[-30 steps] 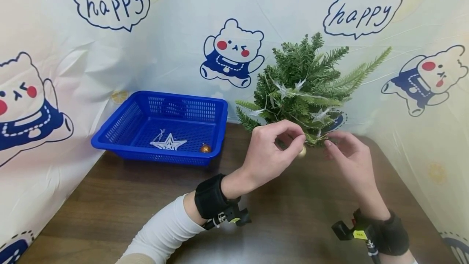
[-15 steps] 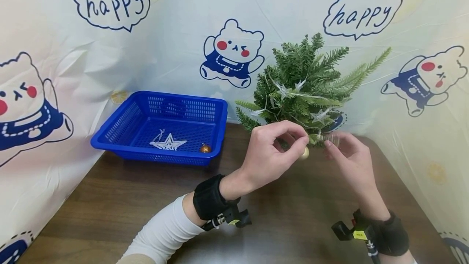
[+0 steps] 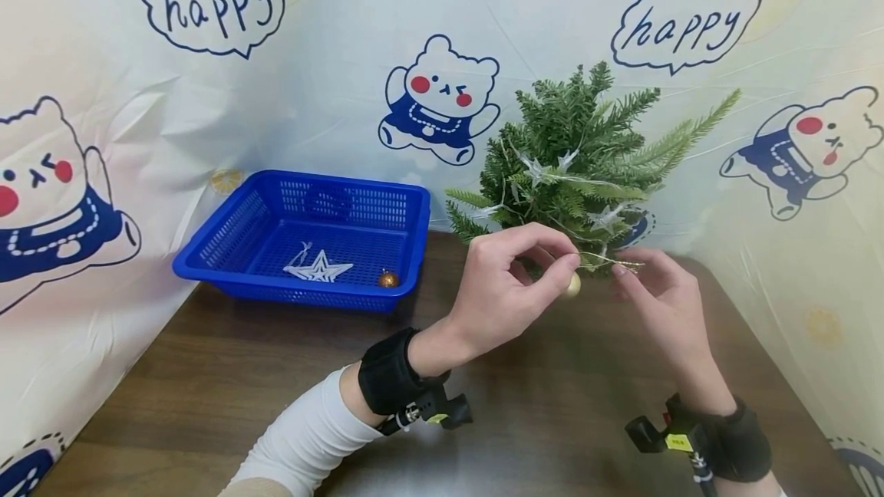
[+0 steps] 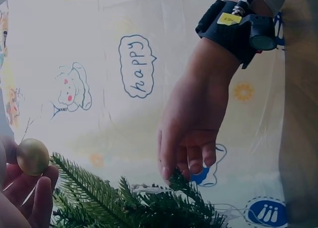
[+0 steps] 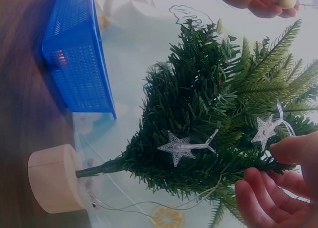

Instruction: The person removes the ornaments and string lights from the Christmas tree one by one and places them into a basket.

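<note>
My left hand [image 3: 507, 290] pinches a gold Christmas ball ornament [image 3: 573, 286] in front of the small Christmas tree [image 3: 573, 152]. The ornament [image 4: 33, 157] also shows between that hand's fingers in the left wrist view. From it a thin gold hanging thread [image 3: 608, 258] reaches across the gap toward my right hand [image 3: 659, 294]. In the right wrist view, the right hand [image 5: 278, 188] pinches a green branch tip between thumb and fingers. Clear star lights [image 5: 178, 147] on a wire hang on the tree. Whether the thread touches the branch, I cannot tell.
To the left stands a blue plastic basket [image 3: 300, 296] holding a white star ornament [image 3: 320, 267] and an orange-gold glitter ball [image 3: 388, 279]. The tree has a round wooden base [image 5: 57, 178] on the brown table [image 3: 276, 374]. A printed cloth [image 3: 331, 14] hangs behind.
The gold thread, blurred by the right fingers half a second ago, now stretches visibly between the hands. Left hand and ornament shift only slightly; the right hand stays in place.
</note>
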Tool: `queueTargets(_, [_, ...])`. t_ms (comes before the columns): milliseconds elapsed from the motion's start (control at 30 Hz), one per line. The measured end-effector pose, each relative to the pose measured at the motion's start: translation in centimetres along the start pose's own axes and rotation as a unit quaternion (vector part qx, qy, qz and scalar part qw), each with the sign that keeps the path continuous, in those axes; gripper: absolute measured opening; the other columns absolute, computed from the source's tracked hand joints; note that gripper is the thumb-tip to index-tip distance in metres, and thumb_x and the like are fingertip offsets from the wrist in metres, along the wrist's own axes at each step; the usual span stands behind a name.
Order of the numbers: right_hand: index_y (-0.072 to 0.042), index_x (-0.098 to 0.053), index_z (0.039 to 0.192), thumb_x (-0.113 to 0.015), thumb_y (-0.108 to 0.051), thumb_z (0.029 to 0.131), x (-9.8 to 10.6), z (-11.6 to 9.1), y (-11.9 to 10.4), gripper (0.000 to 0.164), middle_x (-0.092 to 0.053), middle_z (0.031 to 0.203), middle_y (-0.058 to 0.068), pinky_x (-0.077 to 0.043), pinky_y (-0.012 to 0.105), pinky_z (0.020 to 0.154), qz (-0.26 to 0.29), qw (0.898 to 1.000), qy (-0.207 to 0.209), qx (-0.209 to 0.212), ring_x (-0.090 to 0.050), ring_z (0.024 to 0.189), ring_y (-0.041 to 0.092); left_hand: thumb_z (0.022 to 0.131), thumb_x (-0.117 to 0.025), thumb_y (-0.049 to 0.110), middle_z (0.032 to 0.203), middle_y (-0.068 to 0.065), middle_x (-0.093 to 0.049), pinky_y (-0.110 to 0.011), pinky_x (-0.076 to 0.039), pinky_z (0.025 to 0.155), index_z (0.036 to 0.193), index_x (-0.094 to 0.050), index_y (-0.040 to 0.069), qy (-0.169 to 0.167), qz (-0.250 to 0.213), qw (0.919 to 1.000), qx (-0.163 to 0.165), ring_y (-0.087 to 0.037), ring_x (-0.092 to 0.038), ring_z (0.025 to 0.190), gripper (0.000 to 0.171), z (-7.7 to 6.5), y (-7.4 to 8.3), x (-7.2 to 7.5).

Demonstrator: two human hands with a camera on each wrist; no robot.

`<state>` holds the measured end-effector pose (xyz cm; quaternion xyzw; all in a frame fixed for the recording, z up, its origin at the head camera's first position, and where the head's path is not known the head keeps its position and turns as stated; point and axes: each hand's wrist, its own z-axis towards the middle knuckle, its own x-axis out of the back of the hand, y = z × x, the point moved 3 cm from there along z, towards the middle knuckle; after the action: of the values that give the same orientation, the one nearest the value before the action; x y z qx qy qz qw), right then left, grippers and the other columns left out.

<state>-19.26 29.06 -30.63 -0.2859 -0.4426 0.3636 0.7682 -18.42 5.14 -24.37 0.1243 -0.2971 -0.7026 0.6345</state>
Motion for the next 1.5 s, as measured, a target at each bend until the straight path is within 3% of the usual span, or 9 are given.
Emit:
queueTargets(467, [-0.009, -0.063, 0.114, -0.062, -0.023, 0.092, 0.0, 0.0, -0.1, 0.027, -0.067, 0.078, -0.014, -0.054, 0.022, 0.063, -0.001, 1.0, -0.002, -0.004, -0.067, 0.067, 0.013, 0.09, -0.062, 0.015, 0.082, -0.005, -0.069, -0.019, -0.047, 0.053, 0.094, -0.068, 0.006, 0.003, -0.014, 0.9999, 0.004, -0.001, -0.059, 0.069, 0.011, 0.0, -0.2, 0.9])
queueTargets(800, [-0.006, -0.063, 0.114, -0.062, -0.02, 0.092, 0.0, 0.0, -0.1, 0.026, -0.067, 0.08, -0.013, -0.055, 0.024, 0.064, 0.011, 1.0, -0.006, 0.003, -0.067, 0.068, 0.016, 0.09, -0.064, 0.014, 0.084, -0.006, -0.069, -0.021, -0.048, 0.053, 0.095, -0.068, 0.005, 0.003, -0.003, 1.0, 0.002, -0.004, -0.06, 0.071, 0.011, 0.0, -0.3, 2.2])
queueTargets(1500, [-0.006, -0.062, 0.115, -0.061, -0.021, 0.093, 0.1, 0.0, 0.0, 0.027, -0.069, 0.082, 0.0, -0.055, 0.025, 0.064, 0.018, 1.0, -0.01, -0.002, -0.067, 0.07, 0.016, 0.089, -0.064, 0.01, 0.085, -0.008, -0.07, -0.026, -0.051, 0.051, 0.093, -0.067, 0.003, 0.061, 0.033, 0.9976, -0.01, -0.008, -0.066, 0.072, 0.009, 0.0, -0.9, 6.6])
